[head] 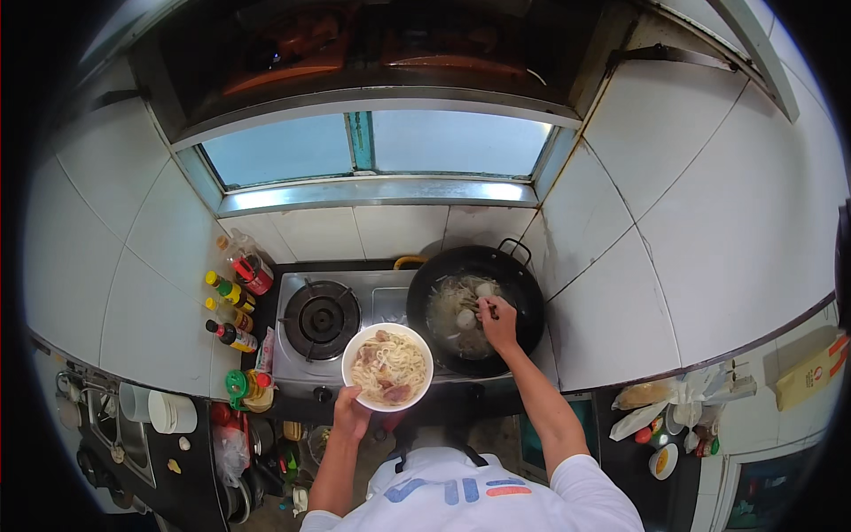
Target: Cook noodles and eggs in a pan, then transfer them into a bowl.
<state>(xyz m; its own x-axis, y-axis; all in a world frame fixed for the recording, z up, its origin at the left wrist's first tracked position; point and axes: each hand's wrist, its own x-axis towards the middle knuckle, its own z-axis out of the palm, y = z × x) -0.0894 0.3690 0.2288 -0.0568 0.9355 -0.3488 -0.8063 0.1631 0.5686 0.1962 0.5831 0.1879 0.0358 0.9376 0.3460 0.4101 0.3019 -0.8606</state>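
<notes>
My left hand (351, 413) grips the rim of a white bowl (431, 372) filled with noodles (392, 359) and pieces of meat (397, 394). The bowl is held just in front of the stove, to the left of a black wok (530, 292). Over the wok, my right hand (497, 319) is closed on what look like dark chopsticks (493, 311), their tips among the food. Noodles or shreds in cloudy broth (442, 312) and pale round pieces, possibly eggs (466, 320), lie in the wok.
An unused gas burner (322, 320) is on the left of the steel stove (385, 299). Several sauce bottles (231, 336) line its left side, with a green-lidded jar (237, 389) nearer me. Tiled walls enclose both sides. On the right counter are bags (685, 399) and a small bowl (663, 461).
</notes>
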